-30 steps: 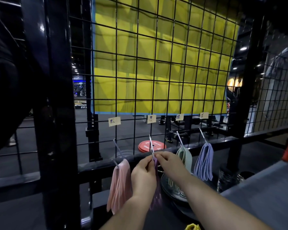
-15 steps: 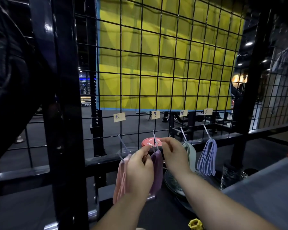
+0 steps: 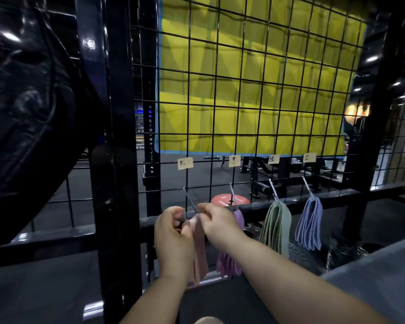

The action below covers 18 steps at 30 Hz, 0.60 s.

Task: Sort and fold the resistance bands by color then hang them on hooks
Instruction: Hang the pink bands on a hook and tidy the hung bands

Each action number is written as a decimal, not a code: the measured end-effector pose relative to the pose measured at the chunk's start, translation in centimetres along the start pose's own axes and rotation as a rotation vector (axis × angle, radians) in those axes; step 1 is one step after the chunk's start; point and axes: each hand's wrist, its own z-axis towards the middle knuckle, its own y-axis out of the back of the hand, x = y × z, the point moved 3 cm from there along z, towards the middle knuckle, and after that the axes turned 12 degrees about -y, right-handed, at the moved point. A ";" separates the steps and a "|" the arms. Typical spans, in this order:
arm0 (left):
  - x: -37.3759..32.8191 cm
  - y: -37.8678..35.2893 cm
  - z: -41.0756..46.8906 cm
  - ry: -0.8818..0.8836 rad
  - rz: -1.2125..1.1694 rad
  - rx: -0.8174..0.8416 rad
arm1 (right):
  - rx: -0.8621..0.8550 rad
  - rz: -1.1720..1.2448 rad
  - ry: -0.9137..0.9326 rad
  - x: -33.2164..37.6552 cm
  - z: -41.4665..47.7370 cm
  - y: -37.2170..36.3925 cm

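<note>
Gym floor, dim, w/ racks far behind. Big wire grid point(image 3: 243, 101) fills the view, yellow pad point(image 3: 255, 73) behind it, black post point(image 3: 112, 136) at left. Grid works as the hanging wall: four hooks along its lower rows, each under a paper tag point(image 3: 185, 163), prob. one colour per hook so sets don't mix.

Far right hang blue bands point(image 3: 310, 224). Left of them are green bands point(image 3: 276, 228). Both are folded over their hooks & hang free, no hand near. Purple bands point(image 3: 228, 265) come next, partly hidden behind the right wrist. Pink bands point(image 3: 199, 249) are leftmost, draped from the hook point(image 3: 189, 199) & falling between the two forearms.

Both hands meet at the pink bundle's top, just below the hook. Right hand point(image 3: 218, 222) pinches the fold from the right side. Left hand point(image 3: 173, 237) has fingers curled in at the left edge. Looks like a grip on the same bundle, tho contact pts are hidden. My read: pink set is being seated or straightened on its hook, w/ two hands so the folds don't slip.

Red plate point(image 3: 222, 198) lies on the floor beyond the grid, no part in this.
</note>
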 end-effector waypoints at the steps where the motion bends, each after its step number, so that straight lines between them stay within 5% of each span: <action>1: 0.2 0.2 0.0 0.015 0.022 -0.013 | 0.005 0.010 -0.012 0.1 0.0 -0.2; 8: 0.4 0.1 0.2 0.142 -0.035 0.156 | 0.019 0.020 -0.035 0.0 0.3 -0.5; 18: -0.3 0.7 0.5 0.134 -0.103 0.134 | 0.083 0.055 -0.026 0.1 0.3 -1.0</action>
